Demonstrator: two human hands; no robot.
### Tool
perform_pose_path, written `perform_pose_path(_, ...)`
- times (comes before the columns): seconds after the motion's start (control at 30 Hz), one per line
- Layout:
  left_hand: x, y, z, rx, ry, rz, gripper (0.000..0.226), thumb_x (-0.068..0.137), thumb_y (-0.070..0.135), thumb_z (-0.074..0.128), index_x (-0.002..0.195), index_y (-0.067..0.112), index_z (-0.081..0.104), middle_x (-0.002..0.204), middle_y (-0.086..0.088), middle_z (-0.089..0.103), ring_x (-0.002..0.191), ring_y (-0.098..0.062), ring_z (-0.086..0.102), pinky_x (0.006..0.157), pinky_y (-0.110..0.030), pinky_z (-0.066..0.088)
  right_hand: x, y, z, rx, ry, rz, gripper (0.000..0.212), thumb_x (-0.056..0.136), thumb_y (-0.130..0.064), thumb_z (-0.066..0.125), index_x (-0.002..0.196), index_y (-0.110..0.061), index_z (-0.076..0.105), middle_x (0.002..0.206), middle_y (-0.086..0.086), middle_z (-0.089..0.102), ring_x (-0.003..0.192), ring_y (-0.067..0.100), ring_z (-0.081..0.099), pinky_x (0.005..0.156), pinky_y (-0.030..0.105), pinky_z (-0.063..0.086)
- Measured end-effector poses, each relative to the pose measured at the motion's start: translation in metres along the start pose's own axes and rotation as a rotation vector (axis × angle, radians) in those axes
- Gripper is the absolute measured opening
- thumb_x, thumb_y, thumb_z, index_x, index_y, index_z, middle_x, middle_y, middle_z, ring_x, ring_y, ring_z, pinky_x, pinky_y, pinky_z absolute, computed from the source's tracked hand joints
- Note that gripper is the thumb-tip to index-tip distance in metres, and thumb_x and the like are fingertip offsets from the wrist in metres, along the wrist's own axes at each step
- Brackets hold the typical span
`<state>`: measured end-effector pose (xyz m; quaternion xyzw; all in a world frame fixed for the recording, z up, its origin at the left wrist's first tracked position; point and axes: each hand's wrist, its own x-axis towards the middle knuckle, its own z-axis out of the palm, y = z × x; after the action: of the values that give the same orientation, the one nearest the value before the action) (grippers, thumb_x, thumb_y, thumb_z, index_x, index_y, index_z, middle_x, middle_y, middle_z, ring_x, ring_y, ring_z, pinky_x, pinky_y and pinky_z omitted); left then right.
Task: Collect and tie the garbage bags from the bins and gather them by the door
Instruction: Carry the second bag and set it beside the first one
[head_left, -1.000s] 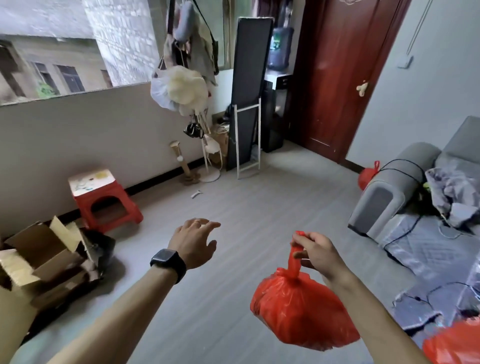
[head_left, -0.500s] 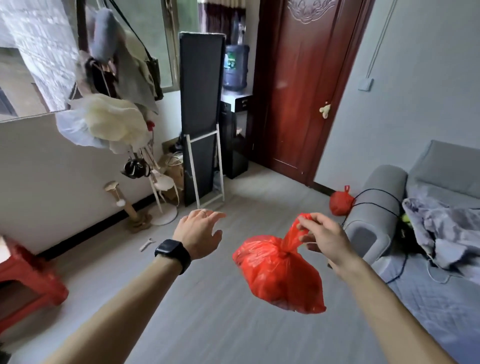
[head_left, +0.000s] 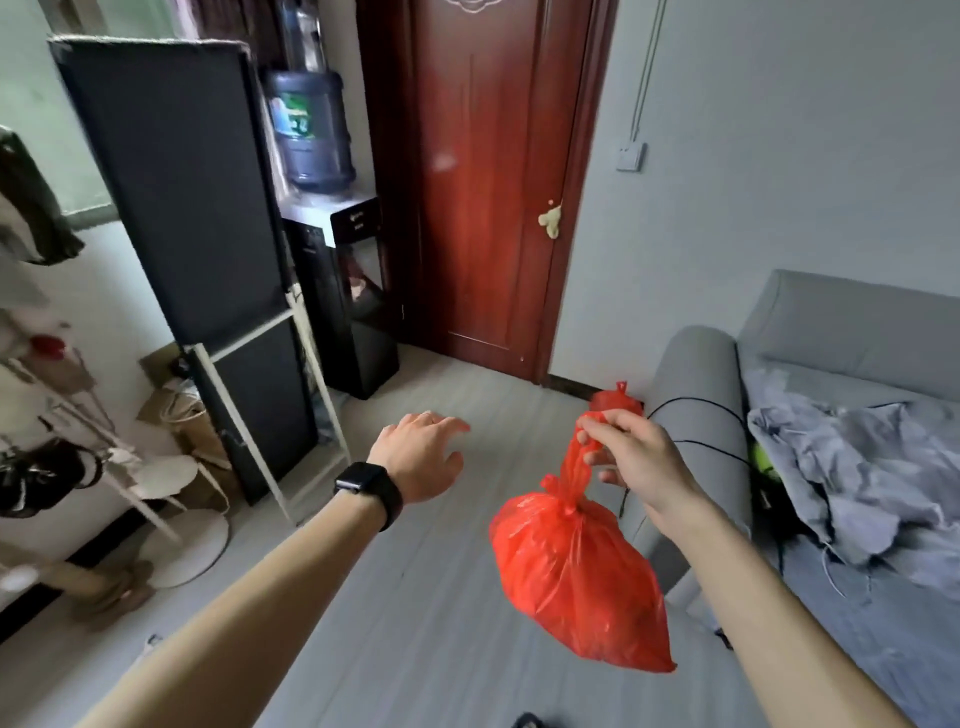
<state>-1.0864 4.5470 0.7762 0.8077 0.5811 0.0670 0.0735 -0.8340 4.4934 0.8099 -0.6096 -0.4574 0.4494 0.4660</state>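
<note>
A tied red garbage bag (head_left: 576, 582) is held in the air by the right hand (head_left: 634, 460); its twisted neck above the knot is pinched between the thumb and curled fingers, so that the full body hangs free below, clear of the floor (head_left: 415, 623) and beside the sofa (head_left: 696, 410); the neck seems to be chosen because the knot makes a ready handle and the load is held away from the body. The left hand (head_left: 421, 457) is stretched out in front with fingers spread and relaxed, and nothing is held in it; a watch (head_left: 366, 486) is worn at its wrist; it is probably left free for balance or for the next bag. A second red bag (head_left: 615, 399), its tied top sticking up, is seen on the floor between the sofa arm and the shut door (head_left: 483, 182), partly hidden behind the right hand; the gathering place is judged to be there, and the carried bag is likely meant to be set just beside it.
</note>
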Motion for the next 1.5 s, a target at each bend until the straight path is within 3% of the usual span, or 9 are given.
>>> perform_pose_path(0.1, 0.077, 0.001, 0.013, -0.012, -0.005, 0.017, 0.045, 0.088, 0.037, 0.049, 0.133, 0.04, 0.049, 0.136, 0.003, 0.055, 0.126, -0.023, 0.049, 0.1, -0.039, 0.043, 0.076, 0.003, -0.011, 0.034, 0.014, 0.024, 0.012, 0.096, -0.022, 0.062, 0.089, -0.014, 0.068, 0.083, -0.001, 0.067, 0.065, 0.011, 0.059, 0.057, 0.023, 0.043)
perform_pose_path(0.47, 0.363, 0.001, 0.04, -0.097, -0.081, -0.016, 0.042, 0.092, 0.041, 0.048, 0.133, 0.04, 0.048, 0.137, 0.004, 0.054, 0.127, -0.021, 0.048, 0.102, -0.038, 0.04, 0.353, 0.008, -0.075, -0.013, 0.093, 0.147, 0.018, 0.097, -0.021, 0.06, 0.098, -0.005, 0.07, 0.087, 0.002, 0.069, 0.067, 0.012, 0.059, 0.054, 0.023, 0.043)
perform_pose_path(0.93, 0.736, -0.025, 0.105, -0.159, -0.263, 0.08, 0.042, 0.093, 0.039, 0.045, 0.135, 0.039, 0.046, 0.143, 0.006, 0.048, 0.13, -0.018, 0.044, 0.108, -0.037, 0.035, 0.697, 0.045, -0.101, -0.056, 0.175, 0.386, 0.016, 0.093, -0.028, 0.063, 0.089, -0.014, 0.07, 0.079, 0.001, 0.069, 0.066, 0.014, 0.06, 0.055, 0.025, 0.044)
perform_pose_path(1.13, 0.862, -0.018, 0.151, -0.151, -0.375, 0.092, 0.044, 0.092, 0.037, 0.046, 0.136, 0.038, 0.047, 0.143, 0.004, 0.047, 0.13, -0.019, 0.043, 0.109, -0.039, 0.035, 0.833, 0.088, -0.105, -0.114, 0.136, 0.537, 0.024, 0.093, -0.029, 0.06, 0.073, -0.018, 0.066, 0.074, 0.005, 0.066, 0.065, 0.018, 0.059, 0.058, 0.03, 0.044)
perform_pose_path(1.27, 0.943, -0.01, 0.185, -0.167, -0.345, 0.077, 0.048, 0.091, 0.036, 0.047, 0.139, 0.038, 0.043, 0.147, 0.004, 0.042, 0.134, -0.018, 0.039, 0.111, -0.039, 0.034, 0.908, 0.135, -0.11, -0.174, 0.05, 0.663, 0.017, 0.092, -0.028, 0.057, 0.078, -0.019, 0.062, 0.067, 0.0, 0.061, 0.056, 0.012, 0.056, 0.047, 0.019, 0.039)
perform_pose_path(1.4, 1.024, -0.003, 0.22, -0.158, -0.354, 0.0, 0.054, 0.091, 0.033, 0.047, 0.144, 0.036, 0.035, 0.154, -0.001, 0.032, 0.14, -0.021, 0.031, 0.115, -0.039, 0.027, 0.985, 0.192, -0.123, -0.233, -0.091, 0.792, 0.007, 0.082, -0.027, 0.054, 0.078, -0.022, 0.054, 0.055, -0.005, 0.051, 0.043, 0.01, 0.045, 0.041, 0.018, 0.027)
perform_pose_path(1.5, 1.085, -0.002, 0.242, -0.134, -0.324, -0.008, 0.059, 0.091, 0.031, 0.048, 0.146, 0.035, 0.031, 0.158, -0.005, 0.024, 0.141, -0.025, 0.028, 0.116, -0.039, 0.025, 1.04, 0.23, -0.129, -0.307, -0.141, 0.861, 0.014, 0.083, -0.034, 0.055, 0.072, -0.026, 0.053, 0.069, -0.002, 0.059, 0.057, 0.015, 0.054, 0.05, 0.024, 0.042)
